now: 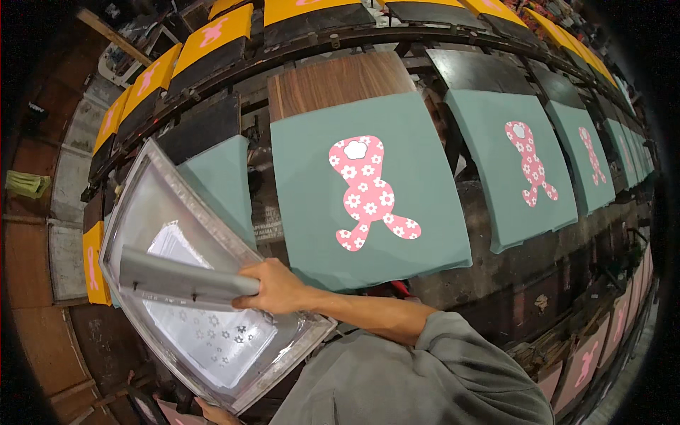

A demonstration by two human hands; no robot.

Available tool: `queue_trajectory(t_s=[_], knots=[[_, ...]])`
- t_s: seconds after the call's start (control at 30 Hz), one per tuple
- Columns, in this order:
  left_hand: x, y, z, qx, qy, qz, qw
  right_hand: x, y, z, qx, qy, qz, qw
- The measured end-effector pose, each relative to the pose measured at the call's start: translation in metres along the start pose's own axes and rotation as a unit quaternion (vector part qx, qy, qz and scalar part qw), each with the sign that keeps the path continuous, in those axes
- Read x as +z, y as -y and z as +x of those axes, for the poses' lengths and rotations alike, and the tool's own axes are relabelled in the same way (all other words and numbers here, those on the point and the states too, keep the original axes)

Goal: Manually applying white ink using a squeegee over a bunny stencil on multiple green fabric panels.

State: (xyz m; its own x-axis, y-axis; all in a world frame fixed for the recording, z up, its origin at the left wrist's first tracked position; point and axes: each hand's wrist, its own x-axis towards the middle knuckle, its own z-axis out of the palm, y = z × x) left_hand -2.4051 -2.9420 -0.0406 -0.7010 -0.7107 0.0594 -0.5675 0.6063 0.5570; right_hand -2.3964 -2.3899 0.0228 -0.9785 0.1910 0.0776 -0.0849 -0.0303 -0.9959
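My right hand (275, 287) is closed round the right end of a wide grey squeegee (188, 278). The squeegee lies across the inside of a screen printing frame (205, 205), which is held tilted at the left. White ink and small flower shapes show on its mesh (225, 333). At the frame's near bottom corner my left hand (216, 412) grips the rim; most of it is cut off by the picture's edge. Beside the frame lies a green fabric piece (304, 191) on a wood-grain board (340, 85), printed with a pink, white-flowered rabbit shape (368, 202).
More green pieces with the same print (531, 163) line the right, on dark boards. Another green piece (219, 184) is partly behind the frame. Yellow pieces with pink shapes (212, 34) run along the far rail. Pale pink pieces (586, 361) sit at the lower right.
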Motion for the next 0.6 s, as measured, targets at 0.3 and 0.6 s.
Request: queue_trajectory(t_s=[0.3,0.6], knots=[[-0.032,-0.005,-0.033,0.004,-0.026,-0.029,0.999,0.009,-0.001,0.007,0.019,0.112,-0.015,0.993],[-0.069,-0.008,-0.148,-0.016,-0.038,-0.091,0.995,0.010,-0.001,0.020,0.013,0.158,0.014,0.987]])
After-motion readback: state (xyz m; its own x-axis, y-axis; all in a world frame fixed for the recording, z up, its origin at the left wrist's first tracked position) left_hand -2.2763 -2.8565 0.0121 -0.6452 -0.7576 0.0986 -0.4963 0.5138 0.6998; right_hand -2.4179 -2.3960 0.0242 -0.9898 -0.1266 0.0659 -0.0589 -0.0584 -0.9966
